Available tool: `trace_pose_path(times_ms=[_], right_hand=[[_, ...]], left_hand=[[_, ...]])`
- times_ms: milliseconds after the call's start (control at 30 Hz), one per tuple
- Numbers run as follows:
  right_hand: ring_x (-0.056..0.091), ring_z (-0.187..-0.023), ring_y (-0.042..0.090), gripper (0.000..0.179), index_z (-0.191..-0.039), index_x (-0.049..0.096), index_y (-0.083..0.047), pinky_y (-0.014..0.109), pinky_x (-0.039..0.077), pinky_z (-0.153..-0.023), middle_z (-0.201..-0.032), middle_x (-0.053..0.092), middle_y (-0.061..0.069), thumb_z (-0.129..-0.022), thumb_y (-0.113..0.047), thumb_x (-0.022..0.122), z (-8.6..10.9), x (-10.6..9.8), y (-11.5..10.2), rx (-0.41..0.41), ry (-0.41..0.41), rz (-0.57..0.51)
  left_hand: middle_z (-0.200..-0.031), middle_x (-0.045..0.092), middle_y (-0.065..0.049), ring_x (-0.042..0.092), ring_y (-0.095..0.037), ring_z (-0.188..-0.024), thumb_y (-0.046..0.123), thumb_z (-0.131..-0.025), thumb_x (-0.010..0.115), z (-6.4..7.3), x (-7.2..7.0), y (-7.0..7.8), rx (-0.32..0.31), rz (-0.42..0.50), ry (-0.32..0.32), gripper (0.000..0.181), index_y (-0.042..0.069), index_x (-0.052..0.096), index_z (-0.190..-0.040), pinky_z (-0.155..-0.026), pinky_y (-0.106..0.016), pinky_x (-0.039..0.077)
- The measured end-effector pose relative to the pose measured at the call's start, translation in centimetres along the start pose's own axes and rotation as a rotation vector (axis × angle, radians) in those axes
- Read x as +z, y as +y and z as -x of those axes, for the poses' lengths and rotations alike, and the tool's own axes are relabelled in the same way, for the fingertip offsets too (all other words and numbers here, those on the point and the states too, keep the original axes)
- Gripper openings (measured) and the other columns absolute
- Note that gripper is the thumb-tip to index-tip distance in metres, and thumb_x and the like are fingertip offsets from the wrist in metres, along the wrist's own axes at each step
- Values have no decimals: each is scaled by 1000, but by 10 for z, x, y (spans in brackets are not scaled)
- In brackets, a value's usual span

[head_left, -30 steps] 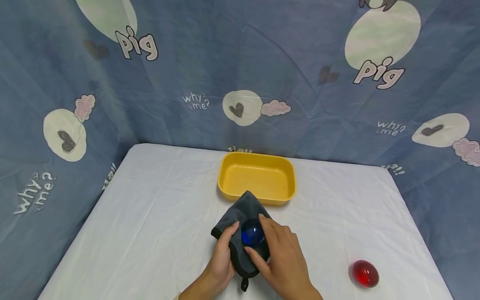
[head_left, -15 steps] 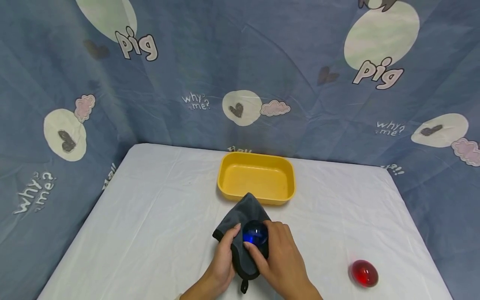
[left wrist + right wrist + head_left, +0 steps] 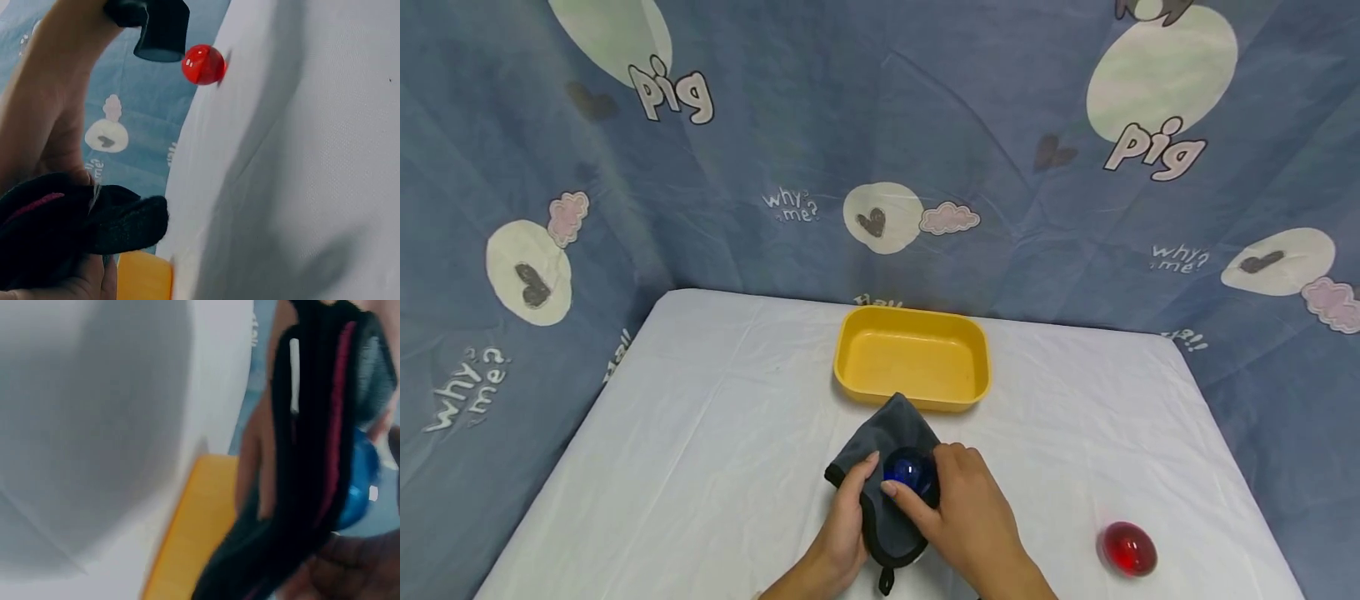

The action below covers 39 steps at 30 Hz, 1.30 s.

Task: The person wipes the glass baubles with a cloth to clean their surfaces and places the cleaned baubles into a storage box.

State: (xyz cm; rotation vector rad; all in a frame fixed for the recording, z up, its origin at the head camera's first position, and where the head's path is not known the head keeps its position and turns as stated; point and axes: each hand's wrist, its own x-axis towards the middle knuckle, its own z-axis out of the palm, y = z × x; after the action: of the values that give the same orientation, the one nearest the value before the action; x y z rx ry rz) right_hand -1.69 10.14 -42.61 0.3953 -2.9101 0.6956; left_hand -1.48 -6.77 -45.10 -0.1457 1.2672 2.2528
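A dark grey cloth (image 3: 886, 433) with black edging and a small hanging loop is held by my left hand (image 3: 842, 529), thumb on top and the other fingers underneath. On the cloth sits a shiny, see-through blue ball (image 3: 907, 470). My right hand (image 3: 973, 521) grips this ball from the right, its thumb on the near side and its fingers curled over the far right side. Seen edge-on in the right wrist view, the folded cloth (image 3: 312, 444) lies against the blue ball (image 3: 361, 481). The left wrist view shows the cloth (image 3: 128, 225) hiding most of the left hand's fingers.
Just beyond the cloth stands a yellow rectangular tray (image 3: 917, 358), bare inside. A clear red ball (image 3: 1127, 550) rests at the right on the white-covered table (image 3: 715, 450). Behind the table hangs a blue printed curtain (image 3: 760, 100).
Both hands and the cloth have shifted slightly toward the near edge. The right fingers have slid from the ball's far top down to its right side. Tray and red ball stay put.
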Motion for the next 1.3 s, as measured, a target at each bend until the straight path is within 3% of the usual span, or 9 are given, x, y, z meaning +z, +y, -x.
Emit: trace_pose_path(times_ms=[167, 267, 367, 467, 667, 833, 967, 1067, 1300], right_hand=[[58, -101, 16, 84, -150, 56, -11, 40, 57, -89, -117, 65, 5, -94, -74, 57, 0, -16, 5, -137, -101, 19], [58, -103, 14, 77, -158, 47, -22, 39, 58, -89, -120, 64, 3, -97, -66, 63, -2, -26, 8, -202, -179, 27], [59, -101, 13, 75, -161, 43, -26, 38, 59, -89, -122, 64, 2, -97, -53, 72, -7, -33, 11, -251, -258, 11], [61, -101, 12, 71, -159, 46, -26, 38, 59, -90, -122, 65, 1, -97, -42, 76, -13, -39, 15, -285, -303, 0], [62, -113, 15, 63, -153, 56, -22, 40, 57, -97, -132, 62, 1, -96, -40, 78, -17, -42, 18, -315, -303, -13], [60, -126, 17, 62, -150, 57, -18, 43, 52, -106, -145, 59, -1, -95, -35, 80, -16, -35, 19, -297, -299, -108], [62, -120, 13, 62, -147, 58, -15, 42, 54, -102, -144, 61, -2, -93, -31, 83, -12, -27, 19, -266, -263, -173], [64, -116, 14, 60, -139, 60, -12, 42, 57, -98, -137, 65, 1, -91, -37, 84, -7, -17, 17, -225, -183, -182], [61, -79, 9, 65, -105, 55, -13, 31, 58, -69, -94, 61, -4, -75, -58, 90, -1, 3, 11, -143, 81, -70]], left_hand=[[-156, 43, -17, 53, -21, -132, 53, -110, 33, -2, -2, 2, 1, -5, -12, 77, -2, 19, -163, -109, -34, 47], [-164, 32, -21, 46, -25, -140, 53, -111, 33, -3, -2, 4, -4, -5, -21, 78, 0, 14, -164, -115, -37, 43], [-167, 24, -23, 41, -28, -145, 53, -111, 31, -2, -4, 5, -12, -7, -23, 79, -1, 10, -165, -117, -39, 40], [-165, 28, -24, 44, -28, -143, 53, -111, 31, -1, -5, 5, -20, 3, -20, 79, -2, 11, -164, -116, -39, 42], [-158, 43, -19, 54, -23, -133, 50, -111, 33, 0, -5, 3, -29, 42, -21, 76, -4, 19, -163, -110, -35, 48], [-150, 52, -17, 58, -22, -129, 49, -111, 33, 0, -5, 1, -26, 33, -20, 74, -5, 25, -160, -108, -34, 49], [-148, 53, -15, 58, -20, -128, 49, -111, 34, 0, -5, -1, -24, 40, -13, 73, -4, 25, -160, -107, -33, 49], [-148, 52, -14, 58, -19, -127, 48, -111, 35, -2, -4, -2, -23, 51, -27, 72, -4, 25, -159, -106, -32, 49], [-151, 47, -16, 55, -20, -126, 47, -110, 37, -5, -1, -3, -33, 63, -30, 72, -4, 22, -159, -106, -31, 49]])
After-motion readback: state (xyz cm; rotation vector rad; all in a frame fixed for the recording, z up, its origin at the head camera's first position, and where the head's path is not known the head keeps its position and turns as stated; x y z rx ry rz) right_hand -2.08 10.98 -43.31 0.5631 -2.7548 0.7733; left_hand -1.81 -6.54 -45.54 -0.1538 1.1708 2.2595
